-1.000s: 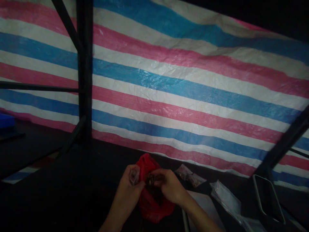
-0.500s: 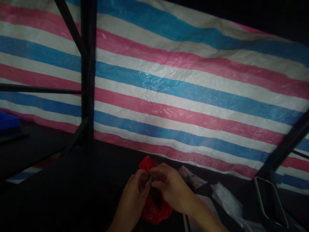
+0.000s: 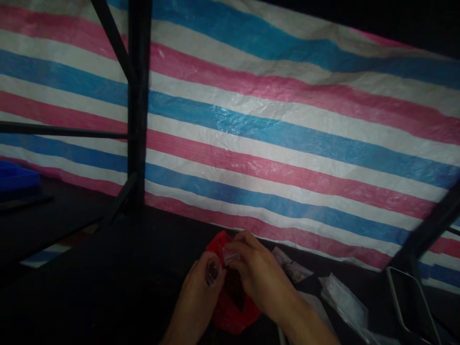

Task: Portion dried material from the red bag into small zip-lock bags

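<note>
One red bag on dark worktop | left hand: fingers curled round clear plastic piece | right hand: fingers pinching transparent strip at bag's mouth

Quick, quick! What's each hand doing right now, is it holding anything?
Left hand: closed around crumpled clear plastic.
Right hand: closed, pinching a clear plastic piece by the red bag.
</note>
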A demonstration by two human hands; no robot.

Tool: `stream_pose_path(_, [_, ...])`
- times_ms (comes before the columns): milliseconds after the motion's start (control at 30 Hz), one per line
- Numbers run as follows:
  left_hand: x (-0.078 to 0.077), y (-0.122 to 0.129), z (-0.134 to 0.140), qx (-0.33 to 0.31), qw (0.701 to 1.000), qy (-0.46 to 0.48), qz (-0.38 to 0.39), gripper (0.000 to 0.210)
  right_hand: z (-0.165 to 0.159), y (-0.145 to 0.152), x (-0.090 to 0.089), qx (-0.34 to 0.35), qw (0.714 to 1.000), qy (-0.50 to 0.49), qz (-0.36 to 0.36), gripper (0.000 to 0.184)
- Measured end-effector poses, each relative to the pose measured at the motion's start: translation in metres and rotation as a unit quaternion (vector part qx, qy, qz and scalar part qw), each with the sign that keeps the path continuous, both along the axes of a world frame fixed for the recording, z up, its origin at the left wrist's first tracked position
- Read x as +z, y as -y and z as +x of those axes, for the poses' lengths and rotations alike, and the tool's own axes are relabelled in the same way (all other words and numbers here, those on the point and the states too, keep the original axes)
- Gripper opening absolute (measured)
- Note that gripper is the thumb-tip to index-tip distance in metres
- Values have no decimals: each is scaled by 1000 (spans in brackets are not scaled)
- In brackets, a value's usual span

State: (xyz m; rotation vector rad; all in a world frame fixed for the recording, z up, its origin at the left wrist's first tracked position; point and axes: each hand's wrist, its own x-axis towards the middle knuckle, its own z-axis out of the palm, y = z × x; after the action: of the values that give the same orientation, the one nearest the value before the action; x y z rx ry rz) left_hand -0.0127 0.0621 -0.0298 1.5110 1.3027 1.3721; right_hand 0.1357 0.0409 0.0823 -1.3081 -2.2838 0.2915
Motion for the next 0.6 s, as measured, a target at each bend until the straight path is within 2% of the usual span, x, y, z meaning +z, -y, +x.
stream_pose_path(100, [-5, -3, -4, 34, 999, 5, -7, 6, 5, -6, -7, -62, 990, 121, -35, 45])
stream_pose_path(200, [-8, -5, -6, 63, 998, 15, -18, 10, 4, -13, -20, -81, 967, 234, -67, 41])
stream_pose_path(400, [-2, -10, -4, 83, 994, 69, -33, 14, -2, -31, -36, -152, 952, 262, -56, 52])
stream_pose_path(600, [9, -10, -2, 55, 981, 172, -75, 11, 0, -41, -42, -117, 967, 218, -60, 53])
